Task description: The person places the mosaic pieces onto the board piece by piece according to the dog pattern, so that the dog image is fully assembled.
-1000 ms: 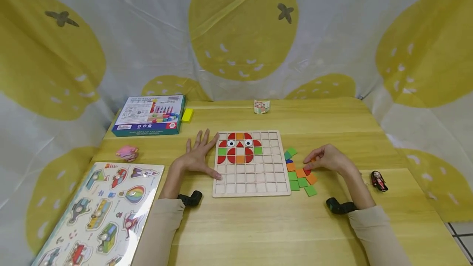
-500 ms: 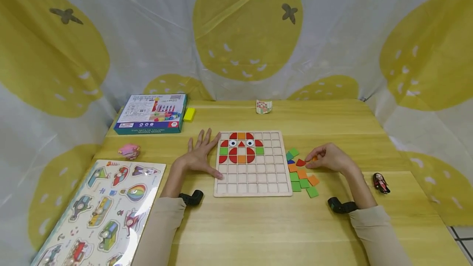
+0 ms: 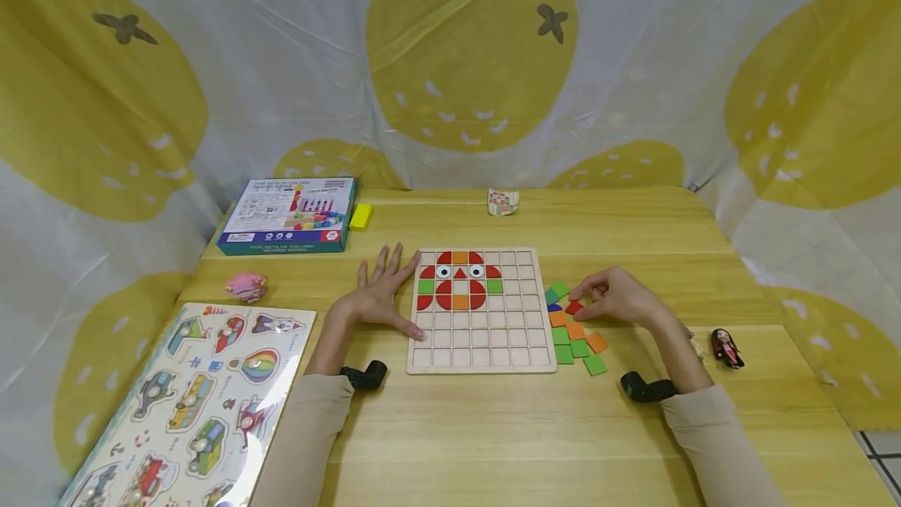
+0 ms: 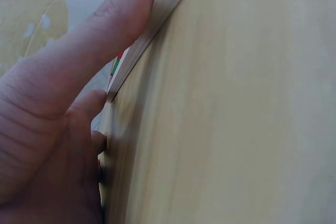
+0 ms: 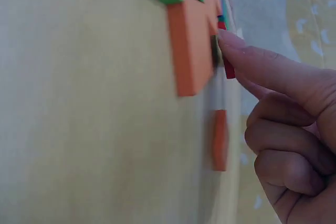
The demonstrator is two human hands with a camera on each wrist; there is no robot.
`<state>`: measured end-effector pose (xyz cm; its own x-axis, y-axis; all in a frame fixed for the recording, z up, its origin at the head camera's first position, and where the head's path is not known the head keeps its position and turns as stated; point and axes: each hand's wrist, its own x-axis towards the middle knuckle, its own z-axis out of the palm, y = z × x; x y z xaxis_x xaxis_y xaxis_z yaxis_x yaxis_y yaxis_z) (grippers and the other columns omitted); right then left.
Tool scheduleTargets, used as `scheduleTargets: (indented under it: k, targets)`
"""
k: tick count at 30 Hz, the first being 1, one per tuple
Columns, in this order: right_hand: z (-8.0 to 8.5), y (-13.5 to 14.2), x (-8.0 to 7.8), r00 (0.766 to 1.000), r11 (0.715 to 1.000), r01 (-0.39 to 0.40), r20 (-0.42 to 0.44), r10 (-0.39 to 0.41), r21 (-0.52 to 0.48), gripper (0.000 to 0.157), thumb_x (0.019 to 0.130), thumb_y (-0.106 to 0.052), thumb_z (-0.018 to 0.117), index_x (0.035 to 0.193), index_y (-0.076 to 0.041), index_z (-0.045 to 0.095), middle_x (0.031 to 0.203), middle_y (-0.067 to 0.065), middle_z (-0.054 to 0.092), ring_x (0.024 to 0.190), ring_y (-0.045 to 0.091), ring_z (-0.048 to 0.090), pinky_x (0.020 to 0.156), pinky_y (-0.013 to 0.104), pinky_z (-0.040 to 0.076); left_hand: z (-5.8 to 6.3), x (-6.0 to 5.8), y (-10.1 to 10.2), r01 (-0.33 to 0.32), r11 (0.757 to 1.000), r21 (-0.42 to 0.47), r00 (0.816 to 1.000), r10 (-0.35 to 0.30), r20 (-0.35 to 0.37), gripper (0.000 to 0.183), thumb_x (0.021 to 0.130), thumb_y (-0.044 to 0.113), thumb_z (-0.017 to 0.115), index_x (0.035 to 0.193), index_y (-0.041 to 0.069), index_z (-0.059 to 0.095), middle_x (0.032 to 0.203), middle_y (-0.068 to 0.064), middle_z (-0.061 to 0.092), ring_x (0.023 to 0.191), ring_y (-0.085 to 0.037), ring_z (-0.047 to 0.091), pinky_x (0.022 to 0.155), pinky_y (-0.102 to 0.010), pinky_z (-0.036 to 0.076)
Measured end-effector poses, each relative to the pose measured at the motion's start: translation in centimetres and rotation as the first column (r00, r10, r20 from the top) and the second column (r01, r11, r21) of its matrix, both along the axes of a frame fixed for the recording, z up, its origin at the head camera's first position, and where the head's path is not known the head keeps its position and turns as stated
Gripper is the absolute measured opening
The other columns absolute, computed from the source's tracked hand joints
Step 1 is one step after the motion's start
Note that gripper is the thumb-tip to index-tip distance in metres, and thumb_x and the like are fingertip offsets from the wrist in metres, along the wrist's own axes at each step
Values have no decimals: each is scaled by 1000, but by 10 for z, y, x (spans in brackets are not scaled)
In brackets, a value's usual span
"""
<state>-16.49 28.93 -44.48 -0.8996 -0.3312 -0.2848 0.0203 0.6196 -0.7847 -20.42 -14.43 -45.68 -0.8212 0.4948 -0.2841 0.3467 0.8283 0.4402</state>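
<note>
A square wooden grid board point(image 3: 457, 339) lies mid-table, its upper-left cells filled with red, orange and green tiles and two eye tiles. My left hand point(image 3: 380, 297) spreads its fingers along the board's left side, thumb on the lower left edge. In the left wrist view, the thumb point(image 4: 100, 35) lies against the board's rim point(image 4: 149, 32). Right of the board, my right hand point(image 3: 619, 296) pinches a red curved-edge tile point(image 3: 574, 308) between thumb and index finger. The right wrist view shows that red tile point(image 5: 229, 69) at the fingertips, the other fingers curled.
Loose green tiles point(image 3: 594, 364) and orange tiles point(image 3: 596, 343) lie beside the right hand. A vehicle puzzle board point(image 3: 190, 405), pink toy point(image 3: 246, 286), boxed set point(image 3: 288, 217) and yellow block point(image 3: 361, 217) are on the left. A small doll point(image 3: 726, 348) lies far right, a patterned paper point(image 3: 503, 202) at the back.
The red tile has shifted up and left among the loose tiles. My right hand has moved slightly left and taken hold of it. My left hand stays at the board.
</note>
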Motion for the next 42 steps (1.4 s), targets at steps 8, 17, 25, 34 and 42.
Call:
scheduleTargets:
  k: [8,17,25,34,42]
  targets:
    - [14,-57,-4,999,998,10,-36,-13,-58,25,75,-21,83,98,-14,75,56,-3,28,52,11,25,51,24,27,1,0,0,-13,1000,6,1000,13,6,139,54,67,83,156,26,-1,161,-14,-19,148,-38,-22,113,-68,-14]
    - [7,-118,-13,996,995,90,-8,-90,38,26,67,-22,88,87,-10,75,52,-3,34,51,14,32,48,23,23,-2,1,2,-3,1000,20,1000,3,4,138,54,68,82,156,25,-1,161,-15,-19,148,-39,-22,112,-69,-14]
    - [4,-125,-15,987,980,162,-25,-160,116,33,62,-29,91,78,-10,70,55,-3,41,55,14,39,49,25,30,-4,-1,0,-12,1000,-2,1000,12,7,139,53,71,80,156,28,-2,161,-12,-21,148,-36,-24,113,-67,-16]
    - [4,-121,-16,993,991,118,-26,-116,57,26,64,-22,90,84,-13,76,63,0,44,62,18,40,52,26,27,-3,-2,-1,-14,1000,-7,1000,14,15,139,53,72,80,156,28,-3,161,-12,-22,147,-36,-25,113,-67,-16]
    - [2,-119,-18,994,994,105,-23,-105,8,21,64,-15,89,82,-10,78,55,-3,37,52,15,33,50,24,23,-2,0,0,-15,1000,6,1000,15,5,139,53,70,81,156,27,-1,161,-13,-20,148,-37,-23,113,-68,-15]
